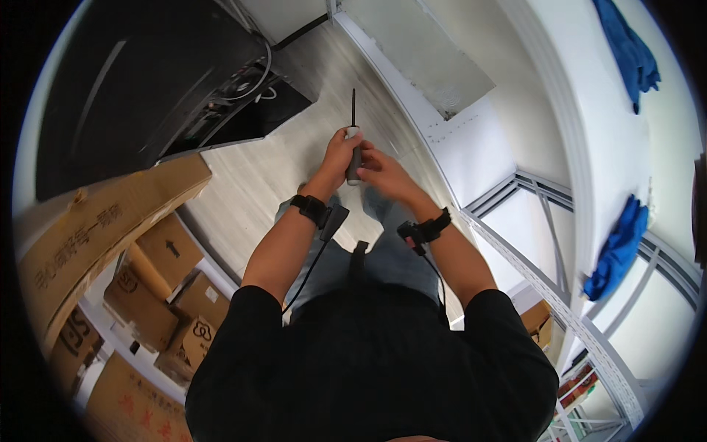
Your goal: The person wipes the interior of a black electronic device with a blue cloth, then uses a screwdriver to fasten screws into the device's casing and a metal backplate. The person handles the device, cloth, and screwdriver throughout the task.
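Note:
A screwdriver (353,166) with a grey handle and a long dark shaft is held in front of me, its shaft pointing away. My left hand (337,158) is closed around the handle, thumb near the base of the shaft. From the other side, the fingers of my right hand (387,174) are bent against the lower part of the handle. Both wrists carry black straps with small devices and cables. Below my hands are my legs in jeans, and under the shaft tip lies pale wood-look floor (294,140).
A large black cabinet (140,81) with loose cables stands at the far left. Several cardboard boxes (166,254) sit on shelves at the left. White panels and a metal frame (515,258) run along the right, where blue cloths (618,247) hang.

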Action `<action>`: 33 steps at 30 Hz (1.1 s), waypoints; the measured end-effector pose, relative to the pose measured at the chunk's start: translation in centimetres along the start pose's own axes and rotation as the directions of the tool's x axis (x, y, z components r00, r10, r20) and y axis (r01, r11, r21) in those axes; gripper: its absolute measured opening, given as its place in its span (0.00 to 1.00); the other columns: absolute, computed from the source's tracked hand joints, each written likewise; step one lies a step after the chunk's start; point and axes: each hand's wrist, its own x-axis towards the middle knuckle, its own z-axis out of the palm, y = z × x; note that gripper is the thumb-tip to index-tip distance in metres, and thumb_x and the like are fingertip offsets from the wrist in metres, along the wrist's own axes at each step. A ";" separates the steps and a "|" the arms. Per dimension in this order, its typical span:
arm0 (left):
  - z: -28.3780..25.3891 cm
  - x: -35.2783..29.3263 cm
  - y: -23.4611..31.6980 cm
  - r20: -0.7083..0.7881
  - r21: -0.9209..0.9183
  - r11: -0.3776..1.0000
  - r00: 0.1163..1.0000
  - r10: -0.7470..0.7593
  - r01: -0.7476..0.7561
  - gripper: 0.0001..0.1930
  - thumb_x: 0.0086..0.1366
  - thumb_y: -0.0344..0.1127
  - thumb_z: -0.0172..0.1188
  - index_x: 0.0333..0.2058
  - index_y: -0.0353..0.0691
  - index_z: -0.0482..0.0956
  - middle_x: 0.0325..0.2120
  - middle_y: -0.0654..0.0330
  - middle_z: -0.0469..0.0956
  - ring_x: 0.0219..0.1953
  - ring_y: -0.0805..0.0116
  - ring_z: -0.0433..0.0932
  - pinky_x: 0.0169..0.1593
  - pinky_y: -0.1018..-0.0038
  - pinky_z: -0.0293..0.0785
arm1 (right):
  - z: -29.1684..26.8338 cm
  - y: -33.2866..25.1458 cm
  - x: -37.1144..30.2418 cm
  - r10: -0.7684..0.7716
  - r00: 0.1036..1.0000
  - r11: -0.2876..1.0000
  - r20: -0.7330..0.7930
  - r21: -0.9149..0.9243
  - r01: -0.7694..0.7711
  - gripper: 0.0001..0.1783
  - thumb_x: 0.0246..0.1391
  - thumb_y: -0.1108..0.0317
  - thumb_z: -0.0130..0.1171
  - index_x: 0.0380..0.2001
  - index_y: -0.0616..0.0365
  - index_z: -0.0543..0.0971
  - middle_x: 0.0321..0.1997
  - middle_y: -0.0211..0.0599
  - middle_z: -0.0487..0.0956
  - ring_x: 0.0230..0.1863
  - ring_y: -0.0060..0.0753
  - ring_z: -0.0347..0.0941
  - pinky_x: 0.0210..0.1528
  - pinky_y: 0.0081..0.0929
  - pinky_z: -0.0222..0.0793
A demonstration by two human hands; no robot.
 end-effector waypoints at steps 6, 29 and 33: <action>-3.7 13.7 -5.9 0.109 0.007 1.000 0.994 -0.017 0.016 0.09 0.68 0.33 0.50 0.44 0.39 0.67 0.29 0.58 0.74 0.27 0.66 0.76 0.32 0.69 0.76 | -18.4 4.2 9.3 0.169 0.978 0.916 -0.125 -0.347 -0.203 0.13 0.53 0.61 0.54 0.37 0.57 0.78 0.29 0.33 0.79 0.31 0.23 0.75 0.32 0.20 0.69; -1.7 37.3 -21.0 0.162 0.221 0.975 0.986 -0.040 0.003 0.09 0.60 0.37 0.63 0.30 0.39 0.74 0.16 0.65 0.69 0.17 0.74 0.69 0.23 0.77 0.66 | -54.8 34.9 17.6 -0.093 0.318 0.875 -0.943 -0.230 -0.426 0.17 0.51 0.58 0.62 0.37 0.60 0.77 0.29 0.35 0.79 0.29 0.28 0.74 0.33 0.24 0.71; -0.8 37.8 -22.0 0.139 0.215 0.975 0.986 -0.093 0.061 0.11 0.63 0.40 0.60 0.35 0.36 0.76 0.18 0.67 0.69 0.21 0.75 0.69 0.25 0.76 0.67 | -55.8 34.6 19.5 -0.062 0.297 0.843 -0.953 -0.209 -0.496 0.20 0.46 0.54 0.65 0.37 0.57 0.79 0.38 0.42 0.81 0.41 0.39 0.77 0.43 0.31 0.72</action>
